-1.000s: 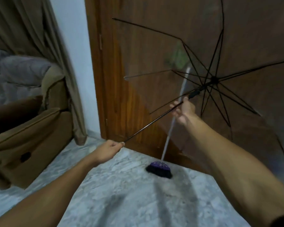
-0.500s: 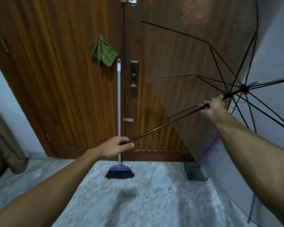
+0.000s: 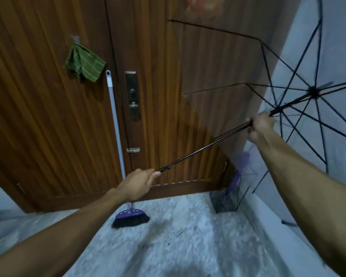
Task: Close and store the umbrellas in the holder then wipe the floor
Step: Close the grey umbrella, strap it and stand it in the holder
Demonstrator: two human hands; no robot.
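Observation:
An open umbrella [image 3: 206, 144] with a see-through canopy and black ribs points up to the right, its hub near the right wall. My left hand [image 3: 139, 183] is closed around the handle end of the black shaft. My right hand [image 3: 261, 126] grips the shaft higher up, just below the ribs. A dark square umbrella holder [image 3: 225, 200] stands on the floor in the corner by the door, with a purple umbrella [image 3: 236, 179] sticking out of it. A green cloth [image 3: 84, 63] hangs on a hook on the door.
A wooden double door [image 3: 38, 116] fills the back. A broom [image 3: 131, 216] with a white pole and purple head leans against it, partly behind my left hand. The floor [image 3: 178, 236] is grey marble. A pale wall [image 3: 308, 47] runs along the right.
My view has swung right, from the sofa and curtain to the door and corner holder. The umbrella has moved right with both hands still on its shaft; the canopy stays open.

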